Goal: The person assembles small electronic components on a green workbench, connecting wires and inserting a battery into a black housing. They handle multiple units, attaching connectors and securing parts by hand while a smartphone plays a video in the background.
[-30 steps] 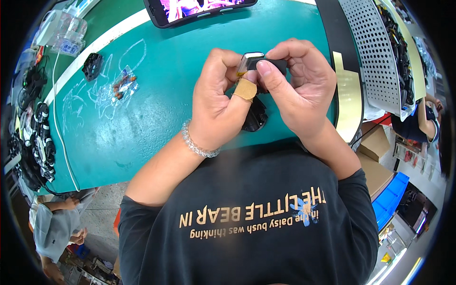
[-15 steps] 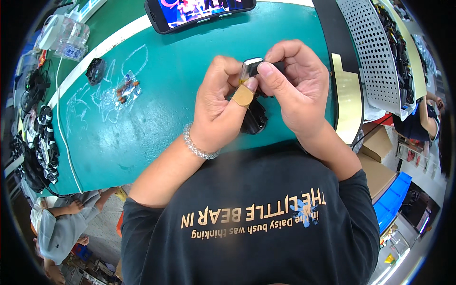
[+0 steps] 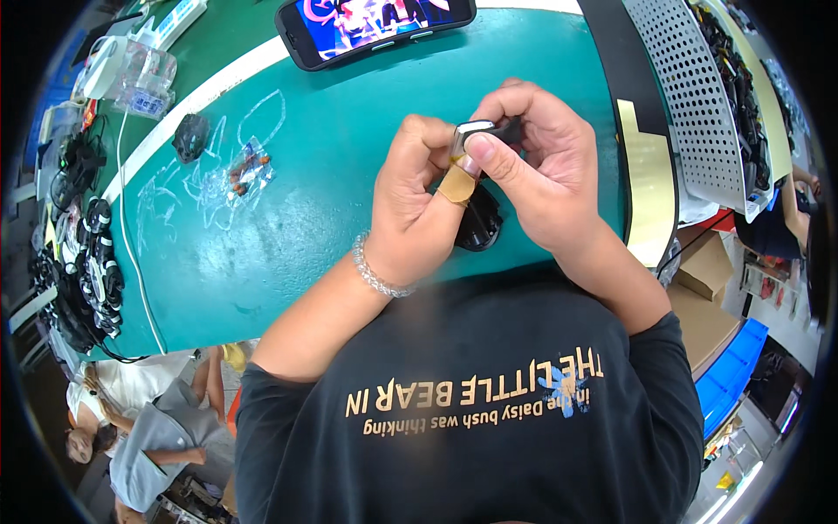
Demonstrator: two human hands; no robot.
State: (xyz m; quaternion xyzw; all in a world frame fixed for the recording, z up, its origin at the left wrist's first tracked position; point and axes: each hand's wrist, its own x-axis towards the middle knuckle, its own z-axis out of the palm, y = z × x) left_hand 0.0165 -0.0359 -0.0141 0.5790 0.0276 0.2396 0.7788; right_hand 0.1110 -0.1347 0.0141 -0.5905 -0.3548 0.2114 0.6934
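Observation:
Above the near part of the green table, both my hands meet around a small silver-and-black piece (image 3: 472, 129) with a rounded end. My left hand (image 3: 415, 196) is closed on its left side, a tan bandage wrapped round the thumb. Closed on the other side, my right hand (image 3: 550, 170) presses its thumb against the dark face; a black flap (image 3: 509, 133) sticks out between its thumb and fingers. Fingers cover much of the piece. Below the hands, a black rounded part (image 3: 479, 220) is partly hidden by my left hand.
A phone (image 3: 375, 26) showing a video stands at the table's far edge. Small orange-brown parts on clear plastic (image 3: 249, 173) and a dark part (image 3: 190, 137) lie left. Bundled black cables (image 3: 100, 262) line the left edge; a perforated white basket (image 3: 690, 105) stands right. People sit beyond, lower left.
The view has shifted slightly. More of the black flap shows beside my right fingers, and the right thumb has slid a little along the piece. A person at lower left has moved.

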